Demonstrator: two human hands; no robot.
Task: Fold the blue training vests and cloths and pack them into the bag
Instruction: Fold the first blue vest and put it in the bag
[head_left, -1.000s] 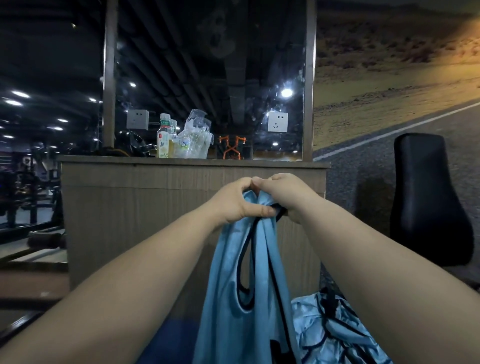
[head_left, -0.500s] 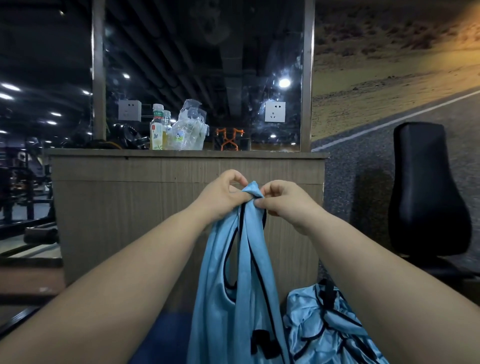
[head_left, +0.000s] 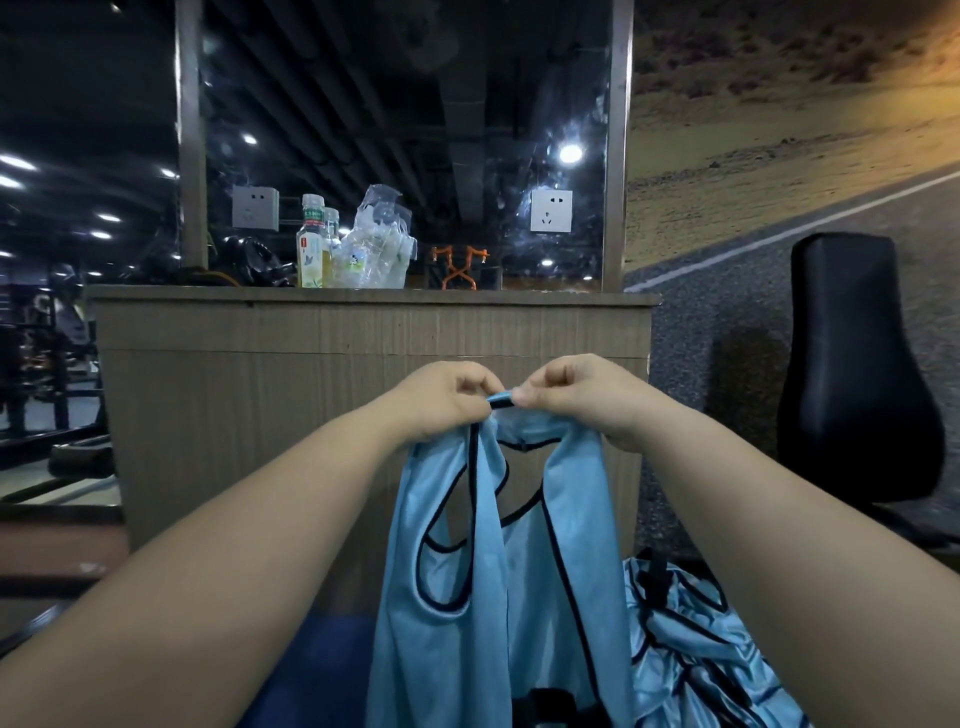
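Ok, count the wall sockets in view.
2. The right socket is on the dark panel near its right post. The left socket is near its left post, beside the bottle. Others may be hidden or out of view.

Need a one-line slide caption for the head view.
Left hand and right hand pinch the top of a blue training vest hanging before a wooden counter.

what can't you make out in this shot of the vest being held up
Head view:
Vest: lower part and black mark run off the bottom edge.
Heap of blue cloth: cut by the bottom edge and the right forearm; piece count unclear, no bag recognisable.
Left hand and right hand: curled fingers hide how much strap each pinches.
Bottle label: too small to read.
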